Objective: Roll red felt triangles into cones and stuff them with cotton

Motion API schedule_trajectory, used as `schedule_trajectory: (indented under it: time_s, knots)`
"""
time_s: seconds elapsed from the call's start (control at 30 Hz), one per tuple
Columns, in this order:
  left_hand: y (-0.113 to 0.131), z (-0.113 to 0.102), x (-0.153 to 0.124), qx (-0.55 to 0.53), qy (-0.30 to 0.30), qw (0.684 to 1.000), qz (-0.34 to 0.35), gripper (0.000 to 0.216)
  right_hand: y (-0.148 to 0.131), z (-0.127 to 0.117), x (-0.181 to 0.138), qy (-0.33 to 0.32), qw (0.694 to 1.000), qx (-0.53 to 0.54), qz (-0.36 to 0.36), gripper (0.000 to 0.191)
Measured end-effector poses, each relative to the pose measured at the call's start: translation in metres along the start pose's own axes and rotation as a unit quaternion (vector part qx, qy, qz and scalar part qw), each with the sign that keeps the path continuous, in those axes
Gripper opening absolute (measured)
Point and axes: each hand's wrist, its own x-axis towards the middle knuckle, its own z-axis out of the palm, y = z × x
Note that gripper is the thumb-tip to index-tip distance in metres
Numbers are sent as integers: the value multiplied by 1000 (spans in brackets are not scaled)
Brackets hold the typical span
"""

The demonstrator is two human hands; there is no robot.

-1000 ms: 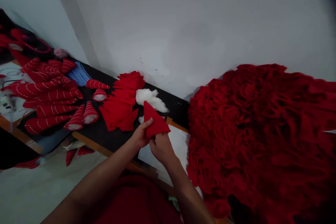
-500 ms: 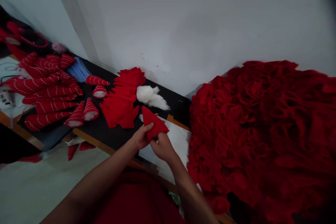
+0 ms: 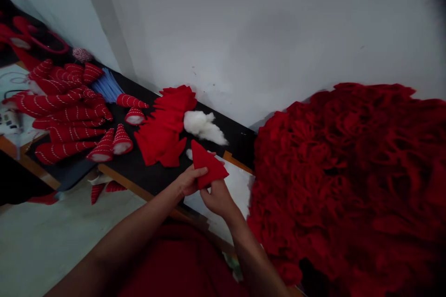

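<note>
My left hand (image 3: pixel 190 182) and right hand (image 3: pixel 218 199) hold a folded triangle of bright red felt (image 3: pixel 206 167) above a sheet of white paper (image 3: pixel 234 190), near the front edge of a black tabletop (image 3: pixel 149 178). My left fingers lie together, pressed along the triangle's lower left edge. My right hand sits under its lower edge, and the felt hides those fingertips, so I cannot tell how they stand.

Compared with half a second ago, my hold looks much the same, and the triangle's point still leans up and to the left. A second ago it stood more upright. The things on the table now sit slightly further right in my view.

A small white tuft of fibre filling (image 3: pixel 189 154) lies just beside the triangle's point, and a larger white tuft of fibre filling (image 3: pixel 204 127) lies just above it. Left of that larger tuft is a pile of flat red felt pieces with jagged edges (image 3: pixel 163 130). Further left are long red cones with white stitched stripes (image 3: pixel 66 120), and two short striped cones (image 3: pixel 121 140) stand among them. To my right, a huge ruffled heap of deep red fabric (image 3: pixel 348 181) spreads beside the table.
</note>
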Motion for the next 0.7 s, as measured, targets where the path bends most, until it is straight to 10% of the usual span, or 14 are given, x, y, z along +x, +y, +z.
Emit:
schedule_trajectory:
  time_s: [0.17, 0.33, 0.7]
  knots:
    - [-3, -11, 5, -4, 74, 997, 24, 52, 5, 2, -9, 119, 993, -24, 3, 20]
    - [-4, -26, 5, -25, 114, 993, 22, 45, 11, 13, -28, 199, 964, -150, -93, 35]
    - [-13, -26, 5, -20, 96, 995, 24, 38, 5, 17, -29, 115, 987, -107, -45, 38]
